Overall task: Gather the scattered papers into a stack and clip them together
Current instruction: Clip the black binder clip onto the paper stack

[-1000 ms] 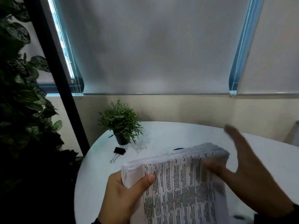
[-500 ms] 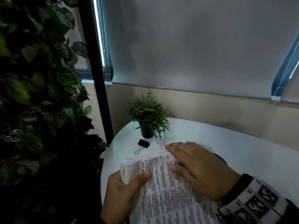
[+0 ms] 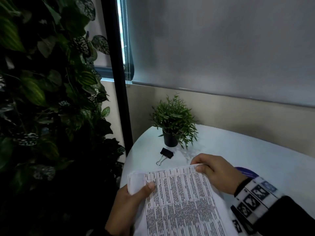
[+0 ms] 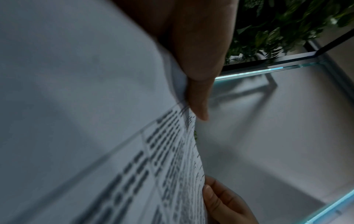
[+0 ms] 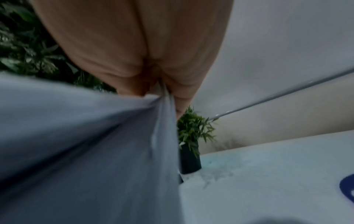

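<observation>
A stack of printed papers (image 3: 180, 200) is held above the near part of the white round table (image 3: 255, 150). My left hand (image 3: 129, 201) grips the stack's near-left corner, thumb on the top sheet. My right hand (image 3: 214, 171) pinches the far right corner between thumb and fingers. A black binder clip (image 3: 166, 153) with wire handles lies on the table just beyond the stack, apart from both hands. In the left wrist view the stack (image 4: 95, 136) fills the left side, with my thumb (image 4: 199, 94) on its edge. The right wrist view shows the blurred sheets (image 5: 86, 151) pinched.
A small potted plant (image 3: 172, 126) in a black pot stands behind the clip. Dense dark foliage (image 3: 42, 99) and a black post (image 3: 117, 74) rise close on the left. A blue round object (image 3: 245, 172) lies half hidden behind my right wrist. The table's left edge curves near my left hand.
My right hand moved from open beside the stack onto its top, and now pinches the far right corner. The view has swung left and down; the left hand kept its grip.
</observation>
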The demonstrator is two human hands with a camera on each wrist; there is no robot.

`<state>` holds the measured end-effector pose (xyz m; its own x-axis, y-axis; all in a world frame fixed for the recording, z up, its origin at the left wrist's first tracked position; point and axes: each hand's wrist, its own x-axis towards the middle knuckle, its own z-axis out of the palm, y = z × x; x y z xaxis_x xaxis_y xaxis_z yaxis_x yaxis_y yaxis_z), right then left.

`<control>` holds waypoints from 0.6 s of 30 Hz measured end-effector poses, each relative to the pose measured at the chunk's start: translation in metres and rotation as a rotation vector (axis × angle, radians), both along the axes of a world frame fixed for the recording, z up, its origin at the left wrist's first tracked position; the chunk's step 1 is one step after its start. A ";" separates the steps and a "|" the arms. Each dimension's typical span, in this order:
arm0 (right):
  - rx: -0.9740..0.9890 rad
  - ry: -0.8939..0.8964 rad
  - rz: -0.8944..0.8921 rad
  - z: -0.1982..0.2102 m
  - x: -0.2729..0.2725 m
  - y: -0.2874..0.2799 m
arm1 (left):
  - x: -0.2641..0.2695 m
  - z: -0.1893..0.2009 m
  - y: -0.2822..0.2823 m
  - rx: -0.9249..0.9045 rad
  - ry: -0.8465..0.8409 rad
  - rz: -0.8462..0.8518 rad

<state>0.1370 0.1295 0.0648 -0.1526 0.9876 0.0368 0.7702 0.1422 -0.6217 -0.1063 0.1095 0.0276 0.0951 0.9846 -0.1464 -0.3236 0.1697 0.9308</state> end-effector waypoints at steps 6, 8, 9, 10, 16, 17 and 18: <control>-0.226 -0.196 -0.067 -0.030 -0.006 0.039 | 0.001 -0.047 0.040 -0.115 -0.038 -0.021; -0.385 -0.433 -0.010 -0.033 -0.007 0.051 | 0.005 -0.066 0.049 -0.172 0.053 -0.016; -0.429 -0.547 0.006 -0.035 -0.011 0.057 | 0.008 -0.075 0.052 -0.188 0.106 -0.032; -0.435 -0.611 0.017 -0.036 -0.017 0.063 | 0.009 -0.086 0.056 -0.177 0.134 -0.050; -0.180 -0.527 0.210 -0.069 -0.066 0.087 | 0.010 -0.089 0.060 -0.160 0.231 -0.036; -0.164 -0.522 0.222 -0.075 -0.067 0.092 | 0.011 -0.088 0.061 -0.154 0.246 -0.042; -0.163 -0.515 0.216 -0.080 -0.066 0.096 | 0.010 -0.089 0.061 -0.147 0.271 -0.044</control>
